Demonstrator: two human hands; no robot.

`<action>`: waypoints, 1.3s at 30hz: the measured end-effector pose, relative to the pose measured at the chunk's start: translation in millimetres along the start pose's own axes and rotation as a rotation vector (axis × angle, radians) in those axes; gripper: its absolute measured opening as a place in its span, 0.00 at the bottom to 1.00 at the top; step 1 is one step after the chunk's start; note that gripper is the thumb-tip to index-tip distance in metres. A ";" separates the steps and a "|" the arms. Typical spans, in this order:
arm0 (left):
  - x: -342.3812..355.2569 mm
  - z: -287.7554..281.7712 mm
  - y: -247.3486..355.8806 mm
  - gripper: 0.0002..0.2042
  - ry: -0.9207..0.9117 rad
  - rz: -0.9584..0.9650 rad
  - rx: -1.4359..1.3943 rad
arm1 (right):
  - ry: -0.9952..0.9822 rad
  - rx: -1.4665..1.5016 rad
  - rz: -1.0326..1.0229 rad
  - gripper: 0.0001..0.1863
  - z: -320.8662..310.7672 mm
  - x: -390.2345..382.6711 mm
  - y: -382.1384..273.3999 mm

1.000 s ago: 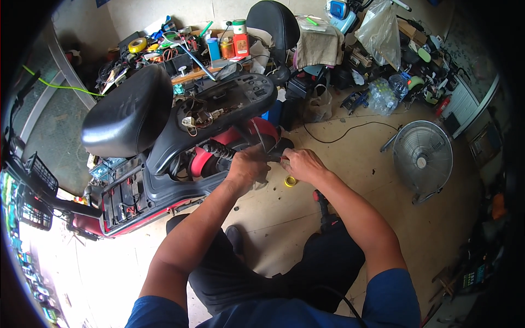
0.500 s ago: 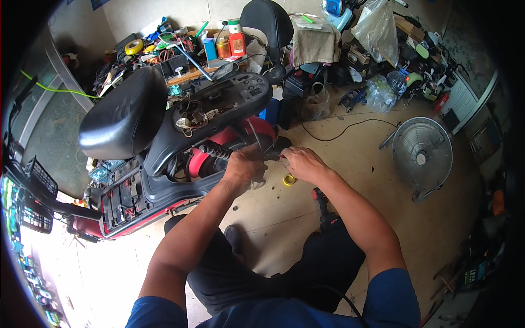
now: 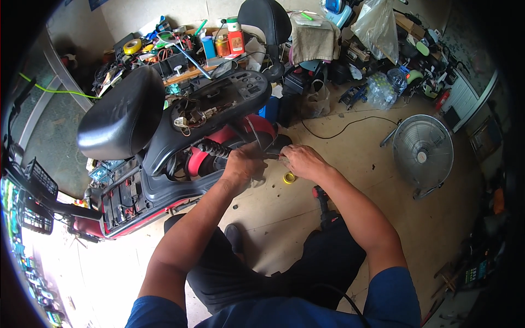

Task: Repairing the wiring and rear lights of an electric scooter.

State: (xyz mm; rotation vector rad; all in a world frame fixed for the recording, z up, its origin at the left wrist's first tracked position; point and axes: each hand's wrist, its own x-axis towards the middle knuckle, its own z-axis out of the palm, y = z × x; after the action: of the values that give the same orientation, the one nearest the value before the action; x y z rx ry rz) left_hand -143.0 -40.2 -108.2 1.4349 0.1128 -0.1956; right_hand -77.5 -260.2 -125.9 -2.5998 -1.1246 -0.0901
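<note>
A red and black electric scooter (image 3: 164, 156) stands to my left with its seat (image 3: 121, 115) tipped up. At its rear wheel side, my left hand (image 3: 244, 164) is closed around a thin grey cable (image 3: 253, 127), which loops up above the fingers. My right hand (image 3: 302, 162) is pinched just to the right of it, fingertips pressed together. A short dark piece spans the small gap between the hands; what the right fingertips grip is too small to make out. Loose wiring (image 3: 188, 121) lies in the scooter's open tail section.
A yellow tape roll (image 3: 289, 177) lies on the floor below my hands. By my right knee is a cordless drill (image 3: 324, 208). A floor fan (image 3: 422, 156) stands at right. The cluttered workbench (image 3: 188, 72) is behind the scooter; a black cord (image 3: 350, 128) crosses the floor.
The view has shifted slightly. Both hands stay in nearly the same place, with the right fingertips moved only a little.
</note>
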 end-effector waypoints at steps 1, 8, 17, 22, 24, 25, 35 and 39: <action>0.9 -1.3 -0.7 0.25 -0.019 -0.006 0.035 | -0.002 0.015 -0.005 0.13 -0.4 0.3 -0.4; -1.9 4.3 1.4 0.18 0.017 0.018 0.034 | -0.092 0.013 0.053 0.12 -1.4 4.2 -3.4; 1.8 2.5 -3.3 0.15 0.011 0.069 0.080 | -0.002 0.047 0.161 0.13 0.3 3.7 -9.9; 2.6 3.5 -0.5 0.09 0.053 0.092 0.286 | 0.027 -0.260 0.096 0.12 -7.0 9.0 -4.7; 1.5 2.7 0.2 0.09 0.063 0.089 0.303 | 0.033 -0.194 0.074 0.12 -15.2 5.8 -9.3; 0.2 2.8 1.7 0.09 0.070 0.086 0.320 | 0.038 -0.129 0.055 0.12 -18.1 4.0 -12.4; -2.3 5.1 5.3 0.13 0.011 0.044 0.176 | 0.077 -0.157 0.018 0.13 8.0 -0.6 -11.6; -0.3 1.0 1.4 0.24 0.012 0.106 0.300 | 0.100 -0.180 -0.015 0.12 6.5 3.3 -15.3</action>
State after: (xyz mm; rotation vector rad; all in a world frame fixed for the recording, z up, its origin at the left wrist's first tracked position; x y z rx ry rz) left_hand -143.0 -41.0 -106.6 1.7360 0.0168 -0.1195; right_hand -86.7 -246.1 -127.6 -2.7083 -1.1484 -0.3356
